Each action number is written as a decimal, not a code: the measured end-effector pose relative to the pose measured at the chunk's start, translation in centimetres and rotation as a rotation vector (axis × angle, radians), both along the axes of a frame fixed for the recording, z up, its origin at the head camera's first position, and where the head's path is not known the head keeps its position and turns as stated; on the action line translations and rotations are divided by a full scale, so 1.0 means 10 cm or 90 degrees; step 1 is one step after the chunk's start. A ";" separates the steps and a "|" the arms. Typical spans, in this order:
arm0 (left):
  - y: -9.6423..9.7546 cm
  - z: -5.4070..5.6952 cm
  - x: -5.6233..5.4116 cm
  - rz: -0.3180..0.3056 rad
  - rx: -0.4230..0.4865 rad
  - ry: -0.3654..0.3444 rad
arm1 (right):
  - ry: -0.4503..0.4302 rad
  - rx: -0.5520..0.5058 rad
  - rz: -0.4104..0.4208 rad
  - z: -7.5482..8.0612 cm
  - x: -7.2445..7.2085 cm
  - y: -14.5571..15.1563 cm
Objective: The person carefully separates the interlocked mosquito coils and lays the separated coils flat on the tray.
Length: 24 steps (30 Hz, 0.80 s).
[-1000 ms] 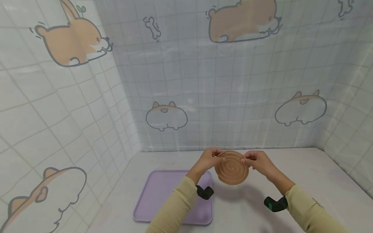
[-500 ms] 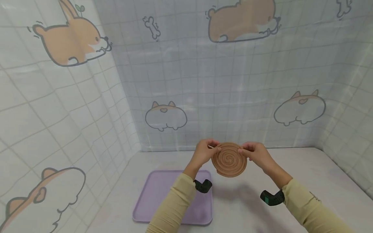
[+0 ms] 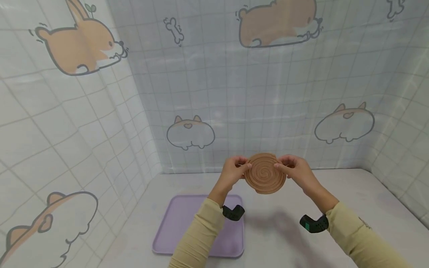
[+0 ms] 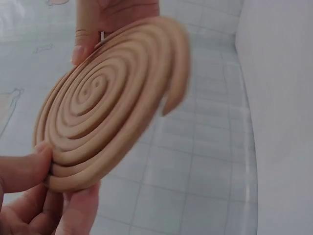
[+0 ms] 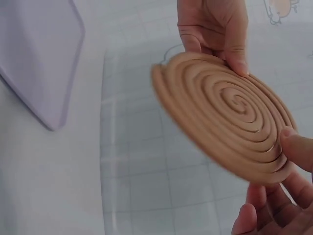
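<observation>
A brown spiral mosquito coil (image 3: 264,174) is held up above the table, its flat face toward the head camera. My left hand (image 3: 232,169) pinches its left edge, the thumb on the near face and the fingers behind. Opposite it, my right hand (image 3: 296,169) pinches the right edge the same way. In the left wrist view the coil (image 4: 112,107) appears slanted, with the left thumb (image 4: 29,166) over its rim and a loose outer tip at the right. The right wrist view shows the coil (image 5: 215,112) with the right thumb (image 5: 296,147) on its face.
A lilac tray (image 3: 167,223) lies on the white table (image 3: 352,223), left of the coil and partly behind the left sleeve. Curtain-like walls with a grid and corgi drawings (image 3: 191,132) surround the table at the back and sides. Dark devices (image 3: 314,224) sit at both wrists.
Both hands have raised the mosquito coil higher, so it now overlaps the back wall in the head view. It has also turned a little between the fingers. The tray stays put.
</observation>
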<state>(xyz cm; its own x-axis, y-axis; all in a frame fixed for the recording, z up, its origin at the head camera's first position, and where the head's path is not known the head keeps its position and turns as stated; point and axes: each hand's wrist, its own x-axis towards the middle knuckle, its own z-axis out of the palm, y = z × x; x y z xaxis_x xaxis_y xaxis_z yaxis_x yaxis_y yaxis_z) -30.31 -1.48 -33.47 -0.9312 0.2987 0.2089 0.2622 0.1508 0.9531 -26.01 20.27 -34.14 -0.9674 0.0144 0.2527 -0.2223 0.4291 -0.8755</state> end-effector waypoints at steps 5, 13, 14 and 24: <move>-0.03 0.03 0.02 0.046 0.072 0.003 | -0.003 -0.060 -0.014 -0.02 0.03 -0.01; -0.01 -0.11 0.00 0.107 0.136 0.028 | 0.038 -0.090 -0.040 -0.04 0.08 -0.09; -0.01 -0.12 0.01 0.112 0.141 0.030 | 0.044 -0.086 -0.043 -0.04 0.09 -0.10; -0.01 0.08 0.29 0.173 0.141 0.071 | 0.096 -0.071 -0.058 -0.04 0.15 -0.16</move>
<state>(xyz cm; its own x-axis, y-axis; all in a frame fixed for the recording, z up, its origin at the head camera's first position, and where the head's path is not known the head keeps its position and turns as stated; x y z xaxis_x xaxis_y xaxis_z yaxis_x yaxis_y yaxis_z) -27.45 -1.59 -32.69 -0.9382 -0.0207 0.3455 0.3451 0.0230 0.9383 -24.47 18.65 -34.55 -0.9124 0.1367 0.3858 -0.3182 0.3558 -0.8787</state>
